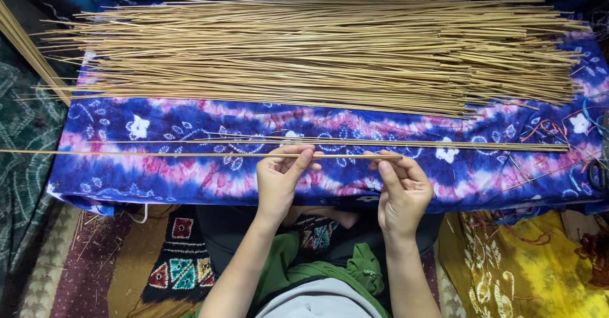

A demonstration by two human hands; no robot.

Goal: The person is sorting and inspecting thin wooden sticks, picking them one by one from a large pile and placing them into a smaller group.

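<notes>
One thin tan stick [203, 155], lying level above a blue-and-pink tie-dyed cloth [158, 178], was pinched near its right end by the left hand [279, 181] and the right hand [401, 191], fingers closed on it. A small row of sticks [444, 145] lay just behind; a large stick pile [317, 51] lay farther back on the cloth.

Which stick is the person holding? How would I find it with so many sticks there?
Find the blue and purple tie-dye cloth, with a big pile of thin tan sticks along its far side. Near its front edge, the left hand and right hand pinch one stick. It alone lies apart, between fingers.
</notes>
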